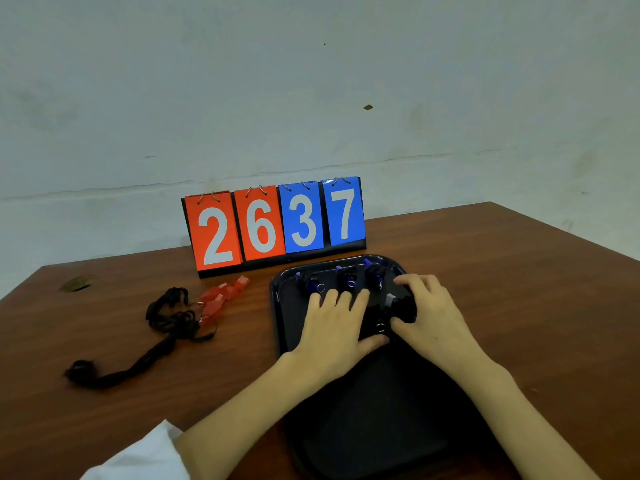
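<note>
Brown tabletop by a pale wall, w/ a black tray on it. In the tray's far-right part is a dark cord-wrapped bundle, small metal ring at its near-left end, long axis approx near-left to far-right. Right hand curls round it, gripping, while left hand lies flat, fingers straight, thumb by the ring. Blue whistles line the tray's far edge, red whistles w/ black cords lie left, and a scoreboard stands behind.

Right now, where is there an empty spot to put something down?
The tray is bare at its near end. The table is bare right of the tray. Crowded: the tray's far end, with blue whistles, left hand, and right hand gripping a black whistle; red whistles and cords lie left.
</note>
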A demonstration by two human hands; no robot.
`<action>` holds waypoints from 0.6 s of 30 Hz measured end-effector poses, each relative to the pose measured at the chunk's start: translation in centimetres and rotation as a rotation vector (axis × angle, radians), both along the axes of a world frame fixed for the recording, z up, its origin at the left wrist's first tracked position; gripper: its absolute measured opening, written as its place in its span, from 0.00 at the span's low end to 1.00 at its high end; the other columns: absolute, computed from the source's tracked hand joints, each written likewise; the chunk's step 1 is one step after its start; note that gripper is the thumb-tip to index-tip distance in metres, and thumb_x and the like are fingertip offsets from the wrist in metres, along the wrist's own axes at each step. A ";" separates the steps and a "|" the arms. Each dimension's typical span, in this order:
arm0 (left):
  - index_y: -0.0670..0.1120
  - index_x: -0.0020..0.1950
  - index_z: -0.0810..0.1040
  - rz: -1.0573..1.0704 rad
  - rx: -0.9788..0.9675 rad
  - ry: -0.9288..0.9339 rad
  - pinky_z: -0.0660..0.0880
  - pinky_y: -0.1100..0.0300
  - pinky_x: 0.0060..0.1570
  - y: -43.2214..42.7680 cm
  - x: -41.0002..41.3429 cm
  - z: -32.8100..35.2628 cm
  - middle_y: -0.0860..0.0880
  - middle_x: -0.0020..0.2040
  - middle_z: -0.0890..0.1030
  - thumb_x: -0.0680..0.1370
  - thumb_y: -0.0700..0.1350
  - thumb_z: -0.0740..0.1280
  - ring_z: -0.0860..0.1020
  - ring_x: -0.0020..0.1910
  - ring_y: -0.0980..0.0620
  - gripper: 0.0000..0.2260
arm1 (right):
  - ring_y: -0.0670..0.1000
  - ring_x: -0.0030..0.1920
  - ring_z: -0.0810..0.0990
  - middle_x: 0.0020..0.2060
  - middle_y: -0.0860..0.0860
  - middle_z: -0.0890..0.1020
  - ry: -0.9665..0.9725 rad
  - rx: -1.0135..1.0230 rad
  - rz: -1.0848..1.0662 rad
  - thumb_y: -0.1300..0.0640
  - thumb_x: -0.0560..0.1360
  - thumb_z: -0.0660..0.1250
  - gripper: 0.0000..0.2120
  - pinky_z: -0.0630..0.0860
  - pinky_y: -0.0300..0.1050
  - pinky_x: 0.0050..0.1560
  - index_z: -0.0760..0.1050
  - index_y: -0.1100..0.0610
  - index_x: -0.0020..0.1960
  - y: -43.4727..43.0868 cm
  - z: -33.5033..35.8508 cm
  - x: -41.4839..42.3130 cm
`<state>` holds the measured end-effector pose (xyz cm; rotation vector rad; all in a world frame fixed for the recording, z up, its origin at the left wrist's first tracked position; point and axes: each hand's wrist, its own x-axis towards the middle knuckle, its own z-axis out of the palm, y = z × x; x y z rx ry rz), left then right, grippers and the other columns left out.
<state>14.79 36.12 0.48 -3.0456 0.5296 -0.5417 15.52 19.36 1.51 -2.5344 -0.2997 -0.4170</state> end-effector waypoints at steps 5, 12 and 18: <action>0.51 0.75 0.54 0.026 -0.039 0.045 0.62 0.52 0.64 2.7 -0.4 -0.1 0.50 0.67 0.70 0.73 0.69 0.54 0.67 0.65 0.50 0.36 | 0.51 0.53 0.76 0.57 0.50 0.73 0.047 -0.076 0.026 0.62 0.71 0.66 0.19 0.69 0.38 0.45 0.71 0.51 0.61 -0.3 -0.6 0.4; 0.51 0.75 0.56 -0.007 -0.287 0.182 0.66 0.59 0.64 3.7 -0.2 0.3 0.51 0.68 0.68 0.75 0.58 0.65 0.67 0.65 0.53 0.32 | 0.52 0.56 0.72 0.60 0.50 0.70 0.087 -0.056 -0.029 0.59 0.70 0.68 0.22 0.70 0.40 0.46 0.69 0.52 0.63 -0.5 -0.7 0.6; 0.53 0.74 0.57 0.003 -0.266 0.096 0.61 0.55 0.68 3.9 -0.5 0.2 0.53 0.70 0.66 0.72 0.63 0.65 0.63 0.70 0.53 0.35 | 0.45 0.61 0.67 0.58 0.44 0.71 -0.169 -0.036 0.154 0.57 0.66 0.68 0.23 0.64 0.42 0.57 0.73 0.48 0.60 -0.1 0.5 -0.3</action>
